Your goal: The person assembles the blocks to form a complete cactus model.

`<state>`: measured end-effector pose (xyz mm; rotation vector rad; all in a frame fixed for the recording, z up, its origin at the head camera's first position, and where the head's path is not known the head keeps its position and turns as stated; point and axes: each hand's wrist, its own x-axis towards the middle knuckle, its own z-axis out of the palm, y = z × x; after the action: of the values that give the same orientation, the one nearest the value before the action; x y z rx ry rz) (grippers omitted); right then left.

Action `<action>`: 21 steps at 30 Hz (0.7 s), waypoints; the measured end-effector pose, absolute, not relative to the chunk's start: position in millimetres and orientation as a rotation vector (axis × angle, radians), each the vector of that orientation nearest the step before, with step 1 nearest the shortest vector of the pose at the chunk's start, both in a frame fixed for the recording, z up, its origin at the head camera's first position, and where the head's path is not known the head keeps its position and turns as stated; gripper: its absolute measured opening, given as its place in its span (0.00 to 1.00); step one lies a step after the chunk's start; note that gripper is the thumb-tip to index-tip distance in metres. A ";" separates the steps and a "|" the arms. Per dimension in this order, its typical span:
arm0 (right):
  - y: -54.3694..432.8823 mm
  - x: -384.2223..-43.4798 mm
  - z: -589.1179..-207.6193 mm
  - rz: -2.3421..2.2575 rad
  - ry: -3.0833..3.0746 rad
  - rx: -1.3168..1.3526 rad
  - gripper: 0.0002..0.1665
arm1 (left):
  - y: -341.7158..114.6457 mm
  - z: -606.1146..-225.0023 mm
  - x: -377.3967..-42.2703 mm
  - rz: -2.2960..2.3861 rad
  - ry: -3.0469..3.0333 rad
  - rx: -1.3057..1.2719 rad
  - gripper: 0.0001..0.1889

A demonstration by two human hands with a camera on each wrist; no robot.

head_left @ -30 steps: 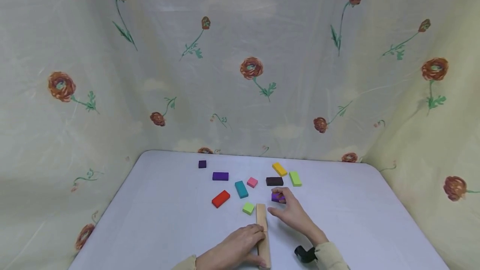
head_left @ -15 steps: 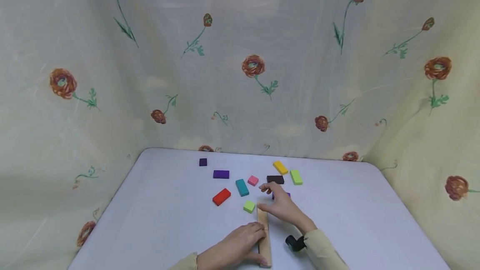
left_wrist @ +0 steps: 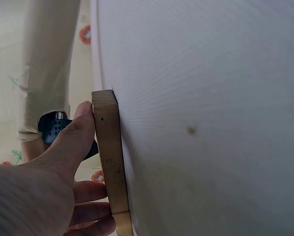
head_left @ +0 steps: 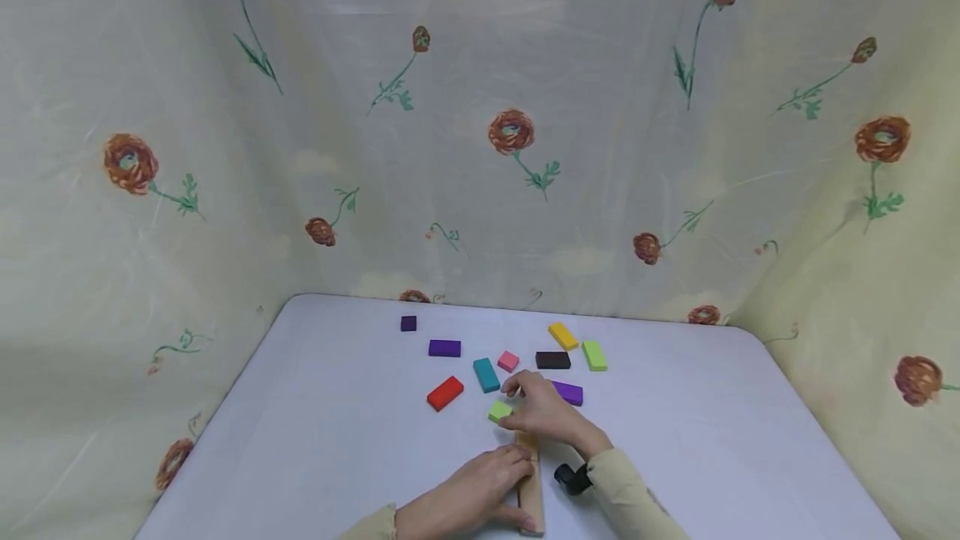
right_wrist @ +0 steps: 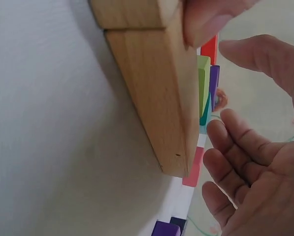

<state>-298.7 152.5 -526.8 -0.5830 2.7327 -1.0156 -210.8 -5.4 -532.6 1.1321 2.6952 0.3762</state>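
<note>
Two plain wooden blocks lie end to end on the white table; the near block [head_left: 531, 502] is by my left hand [head_left: 467, 492]. In the left wrist view its thumb touches the near block's upper edge, with the other fingers spread along that edge near the joint. My right hand [head_left: 553, 417] hovers over the far wooden block [right_wrist: 151, 98], fingers loosely bent and holding nothing. Its thumb overlaps the small light green block [head_left: 499, 412] in the head view. The right wrist view shows a gap between thumb and fingers. The right hand partly hides the far wooden block.
Beyond the hands lie red [head_left: 446, 393], teal [head_left: 486, 375], pink [head_left: 508, 361], black [head_left: 552, 360], yellow [head_left: 563, 336] and several purple or green blocks. A black wrist device [head_left: 572, 479] sits at the right sleeve. A floral curtain [head_left: 480, 148] hangs around the table [head_left: 337, 440].
My right hand has moved left from beside the purple block to over the far wooden block and the light green one, uncovering the purple block. The left hand stays on the wood.
</note>
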 end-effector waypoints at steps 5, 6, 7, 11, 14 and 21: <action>150.5 -302.8 -530.3 -0.932 2.771 -0.602 0.24 | -6.8 -532.7 -210.7 0.377 2.694 1.165 0.37; 150.1 -303.6 -531.3 -0.912 2.783 -0.606 0.23 | -7.2 -532.6 -210.6 0.380 2.692 1.170 0.37; 149.7 -304.3 -532.2 -0.896 2.794 -0.617 0.22 | -7.4 -532.9 -210.7 0.382 2.689 1.177 0.37; 148.1 -306.8 -535.4 -0.825 2.839 -0.654 0.18 | -7.7 -532.8 -211.0 0.388 2.672 1.178 0.37; 147.0 -308.1 -535.7 -0.810 2.850 -0.661 0.16 | -7.6 -532.4 -210.8 0.393 2.666 1.157 0.37; 148.1 -311.4 -533.8 -0.836 2.816 -0.602 0.14 | -6.4 -531.1 -210.8 0.401 2.655 1.106 0.38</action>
<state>-311.4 148.1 -533.8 -0.6017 2.8163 -0.8363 -210.8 -6.4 -531.1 1.1058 2.6554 0.4013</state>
